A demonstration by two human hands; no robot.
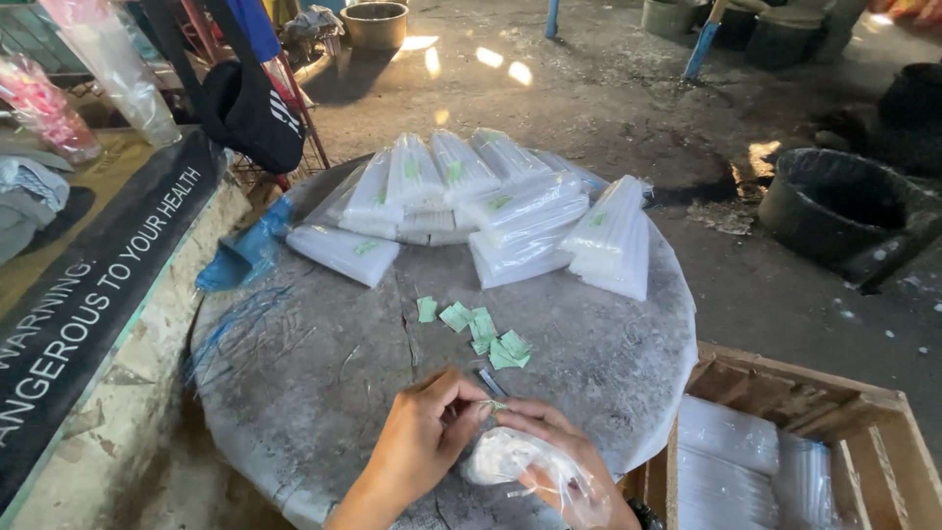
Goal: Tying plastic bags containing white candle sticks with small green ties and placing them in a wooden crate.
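My right hand grips a small clear plastic bag of white contents near the front edge of a round grey table. My left hand pinches the bag's neck between thumb and fingers. Just beyond my hands lies a small dark blade-like tool. Several small green paper slips are scattered mid-table. A pile of sealed clear packets of white sticks, some with green labels, fills the far side of the table.
A wooden crate at the right holds more clear packets. A blue plastic bag lies at the table's left edge beside a black banner. Black tubs stand on the dirt floor at right. A dark bag hangs at upper left.
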